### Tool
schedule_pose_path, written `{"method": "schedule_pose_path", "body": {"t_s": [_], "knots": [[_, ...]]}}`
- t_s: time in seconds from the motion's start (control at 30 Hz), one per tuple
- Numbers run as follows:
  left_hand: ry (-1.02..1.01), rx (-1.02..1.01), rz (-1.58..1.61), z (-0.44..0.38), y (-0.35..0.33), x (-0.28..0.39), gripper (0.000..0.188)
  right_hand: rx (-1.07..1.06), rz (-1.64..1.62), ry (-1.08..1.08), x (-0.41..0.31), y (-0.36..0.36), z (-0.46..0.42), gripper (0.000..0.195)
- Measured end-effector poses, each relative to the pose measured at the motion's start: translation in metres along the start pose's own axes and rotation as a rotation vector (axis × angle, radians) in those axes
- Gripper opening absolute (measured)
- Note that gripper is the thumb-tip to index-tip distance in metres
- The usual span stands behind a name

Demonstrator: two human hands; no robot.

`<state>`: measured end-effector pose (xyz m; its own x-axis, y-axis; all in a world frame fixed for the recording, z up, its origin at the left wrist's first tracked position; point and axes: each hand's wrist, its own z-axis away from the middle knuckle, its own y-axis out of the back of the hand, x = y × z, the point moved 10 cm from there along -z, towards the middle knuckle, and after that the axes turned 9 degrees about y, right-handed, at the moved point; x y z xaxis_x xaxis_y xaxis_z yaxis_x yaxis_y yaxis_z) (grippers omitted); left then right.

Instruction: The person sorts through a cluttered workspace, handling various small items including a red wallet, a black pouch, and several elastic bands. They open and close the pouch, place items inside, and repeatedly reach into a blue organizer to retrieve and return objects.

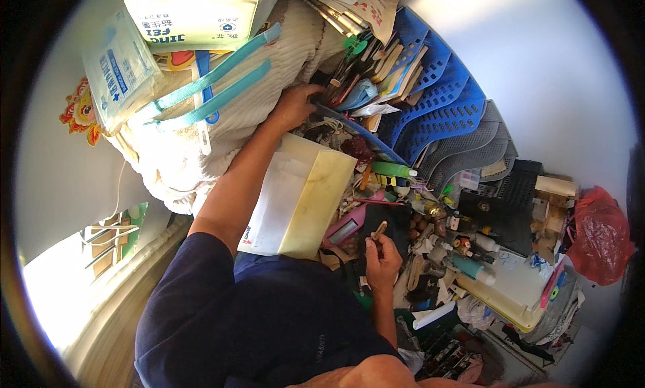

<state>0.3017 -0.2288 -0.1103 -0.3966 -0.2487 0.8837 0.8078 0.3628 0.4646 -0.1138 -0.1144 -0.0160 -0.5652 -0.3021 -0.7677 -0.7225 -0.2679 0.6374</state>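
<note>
My left hand (296, 106) reaches to the near end of a blue plastic file rack (438, 111). Its fingertips go into shadow beside a bundle of brushes and pens (347, 80), so what they touch is hidden. My right hand (384, 261), lower down, pinches a small gold-brown stick-like object (380, 230) between thumb and fingers. Behind that object lies a flat black sheet or pouch (388, 214). Between my arms rests a translucent plastic document folder (289, 196) with a yellowish flap (320, 201), close against my dark shirt (262, 317).
White ribbed cloth (297, 40) bears teal straps (216, 80) and a green-white package (196, 15). Bottles, including a green one (393, 169), crowd the right. Grey trays (468, 146), a pale plastic lid (514, 282) and a red plastic bag (602, 237) stand farther right.
</note>
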Motion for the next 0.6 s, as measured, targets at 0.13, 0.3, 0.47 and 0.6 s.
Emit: {"method": "schedule_pose_path", "body": {"t_s": [0.13,0.3,0.47,0.6], "knots": [[-0.026,-0.008,0.07,-0.006,-0.006,-0.007,0.056,-0.015,0.025,0.006,-0.003,-0.002,-0.002,0.019],[0.043,-0.083,-0.06,-0.011,-0.01,0.001,0.058,-0.113,0.09,0.085,-0.013,-0.014,-0.029,0.017],[-0.021,-0.045,-0.062,-0.017,-0.014,-0.01,0.056,-0.268,0.086,0.306,-0.076,-0.052,-0.102,0.015],[-0.027,-0.036,-0.122,-0.018,-0.01,-0.005,0.049,-0.178,0.238,0.718,-0.157,-0.09,-0.179,0.022]]}}
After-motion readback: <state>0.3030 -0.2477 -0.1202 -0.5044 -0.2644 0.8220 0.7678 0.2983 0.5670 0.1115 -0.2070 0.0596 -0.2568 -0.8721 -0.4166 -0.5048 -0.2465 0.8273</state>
